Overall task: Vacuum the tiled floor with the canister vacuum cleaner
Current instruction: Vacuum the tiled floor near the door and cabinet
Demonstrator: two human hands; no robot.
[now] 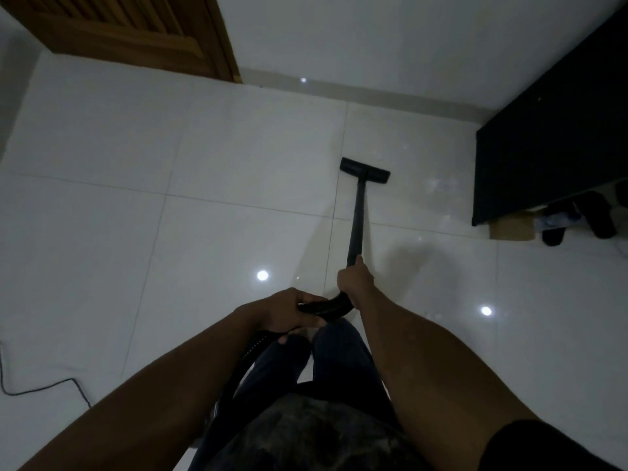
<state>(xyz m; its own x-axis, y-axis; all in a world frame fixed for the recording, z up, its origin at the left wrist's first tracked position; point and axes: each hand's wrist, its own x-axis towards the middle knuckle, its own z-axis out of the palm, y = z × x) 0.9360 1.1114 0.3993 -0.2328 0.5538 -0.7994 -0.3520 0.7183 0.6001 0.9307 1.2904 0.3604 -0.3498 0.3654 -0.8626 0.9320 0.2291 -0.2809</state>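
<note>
We are mid-sweep: our right hand [355, 280] grips the wand [356, 219], our left hand [289, 314] holds the hose [326, 305], the floor head [365, 169] flat on the tiles [204, 164] near the wall [407, 45]. Next we likely draw it back along 1 fresh strip.

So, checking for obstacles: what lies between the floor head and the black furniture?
Bare tile only, floor head to black furniture, in the head view.

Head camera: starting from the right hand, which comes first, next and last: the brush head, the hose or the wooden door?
1. Hose, bending just left of the right hand.
2. Brush head, straight ahead at the end of the pipe.
3. Wooden door, far away, upper left.
</note>
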